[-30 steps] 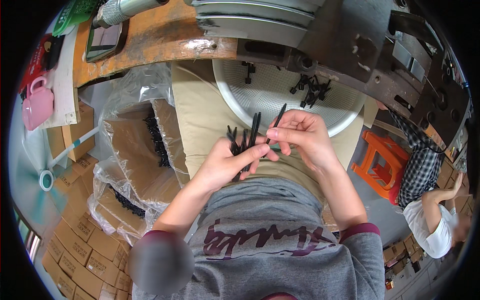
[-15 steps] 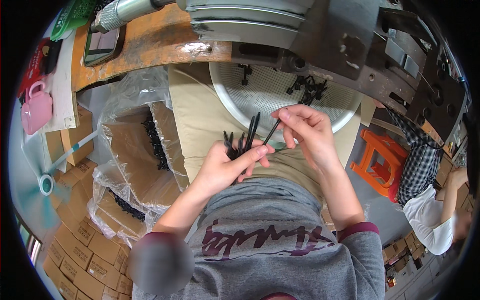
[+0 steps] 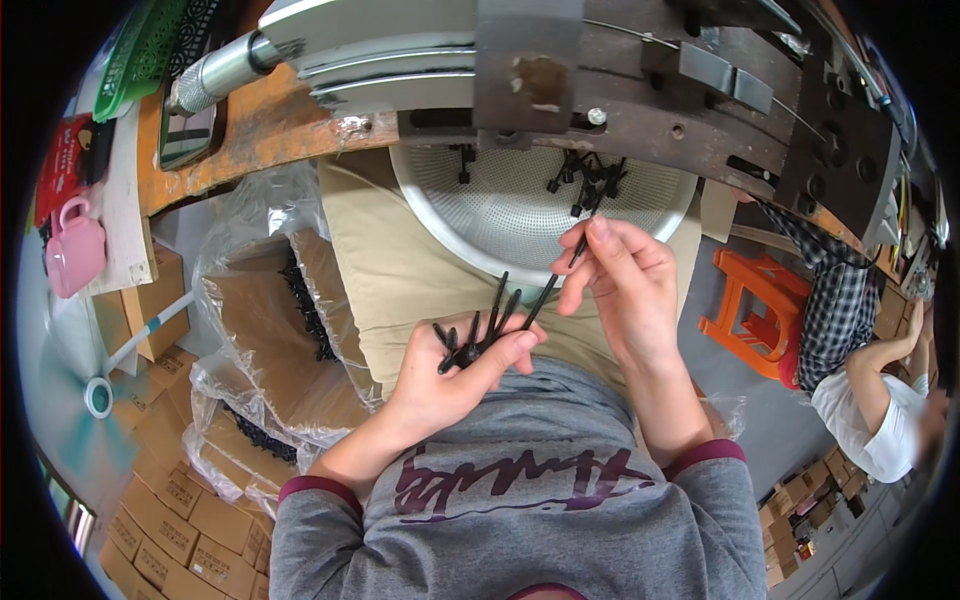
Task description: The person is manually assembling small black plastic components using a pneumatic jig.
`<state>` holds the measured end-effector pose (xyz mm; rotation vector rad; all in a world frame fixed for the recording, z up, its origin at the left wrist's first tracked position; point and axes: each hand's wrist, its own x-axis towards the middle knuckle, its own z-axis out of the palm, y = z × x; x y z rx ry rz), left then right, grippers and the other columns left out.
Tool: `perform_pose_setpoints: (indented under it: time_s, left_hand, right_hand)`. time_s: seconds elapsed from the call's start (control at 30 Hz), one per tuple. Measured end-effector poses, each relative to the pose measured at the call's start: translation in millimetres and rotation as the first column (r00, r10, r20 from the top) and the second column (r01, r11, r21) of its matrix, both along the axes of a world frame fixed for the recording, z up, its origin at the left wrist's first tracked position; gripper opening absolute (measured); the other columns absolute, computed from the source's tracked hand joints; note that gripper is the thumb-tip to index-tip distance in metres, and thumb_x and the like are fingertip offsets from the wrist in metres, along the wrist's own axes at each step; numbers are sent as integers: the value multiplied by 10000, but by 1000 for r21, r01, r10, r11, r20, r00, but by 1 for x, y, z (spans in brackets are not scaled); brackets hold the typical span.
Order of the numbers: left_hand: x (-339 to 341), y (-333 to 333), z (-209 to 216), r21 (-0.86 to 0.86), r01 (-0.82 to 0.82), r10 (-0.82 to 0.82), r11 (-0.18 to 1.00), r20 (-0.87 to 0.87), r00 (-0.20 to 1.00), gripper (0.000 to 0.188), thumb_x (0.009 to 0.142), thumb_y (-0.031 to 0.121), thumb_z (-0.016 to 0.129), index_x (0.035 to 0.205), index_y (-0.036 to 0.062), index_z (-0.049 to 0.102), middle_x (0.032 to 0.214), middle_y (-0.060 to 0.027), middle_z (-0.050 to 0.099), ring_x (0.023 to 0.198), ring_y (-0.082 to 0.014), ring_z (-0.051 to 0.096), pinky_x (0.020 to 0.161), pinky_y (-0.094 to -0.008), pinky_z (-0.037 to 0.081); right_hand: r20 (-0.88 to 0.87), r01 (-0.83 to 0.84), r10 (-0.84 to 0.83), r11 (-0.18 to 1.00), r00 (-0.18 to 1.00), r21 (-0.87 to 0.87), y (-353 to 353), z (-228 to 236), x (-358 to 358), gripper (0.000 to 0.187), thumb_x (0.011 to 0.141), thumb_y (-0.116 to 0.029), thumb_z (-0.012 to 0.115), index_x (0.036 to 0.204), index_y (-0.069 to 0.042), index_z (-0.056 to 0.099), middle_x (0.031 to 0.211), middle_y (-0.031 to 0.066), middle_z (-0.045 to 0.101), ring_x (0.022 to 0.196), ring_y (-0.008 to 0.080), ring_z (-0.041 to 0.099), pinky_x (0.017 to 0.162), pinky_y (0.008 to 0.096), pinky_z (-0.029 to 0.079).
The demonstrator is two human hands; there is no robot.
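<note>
My left hand is closed around a loose bunch of thin black rods, their ends fanning out past the fingers. One rod in it points up toward the right hand. With thumb and fingertips, my right hand pinches a single slim black rod, held by the near rim of a white perforated basin. Inside the basin lie several black pieces with small blocky ends. The bench edge hides the basin's far side.
A metal machine overhangs the basin from the bench. Left, a plastic-lined cardboard box holds black pieces; beyond are a fan and pink cup. Right, an orange stool stands near another person.
My right hand has gone from beside the left hand's rods to nearer the basin, a rod in its pinch. The left hand has lowered slightly and turned. The whole view has shifted a little.
</note>
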<state>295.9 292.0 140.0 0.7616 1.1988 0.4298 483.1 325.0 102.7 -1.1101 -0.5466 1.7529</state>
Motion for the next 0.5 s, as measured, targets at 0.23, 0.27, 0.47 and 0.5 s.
perform_pose_setpoints:
  time_s: [0.23,0.27,0.47,0.5]
  left_hand:
    - [3,-4,4,23,-14,13,1000,32,999,205,932,136,590,1035,-25,663,739,-28,647,550,-23,469,479,-165,380]
    - [4,-4,4,25,-16,15,1000,35,999,204,932,134,588,1035,-25,663,739,-27,646,551,-23,470,479,-165,380]
    - [7,-3,9,32,13,-14,999,38,999,203,933,131,585,1036,-25,663,733,-24,643,551,-22,470,476,-167,373]
    - [7,-2,10,33,15,-16,999,38,999,202,932,131,586,1034,-24,664,729,-22,642,548,-21,469,474,-167,372]
  right_hand:
    - [76,17,-20,999,997,32,-4,4,1,267,966,-201,544,918,47,630,766,133,657,576,165,650,525,245,479]
    - [70,8,-10,1000,997,30,-5,5,1,266,966,-200,542,919,46,629,769,134,658,577,165,651,523,245,477]
    - [15,25,-26,999,1000,33,-8,7,0,263,965,-189,543,918,56,625,765,140,655,575,170,654,528,244,491]
    - [10,29,-30,999,1000,35,-8,7,-1,261,964,-186,545,917,59,624,764,142,654,572,172,654,530,245,495]
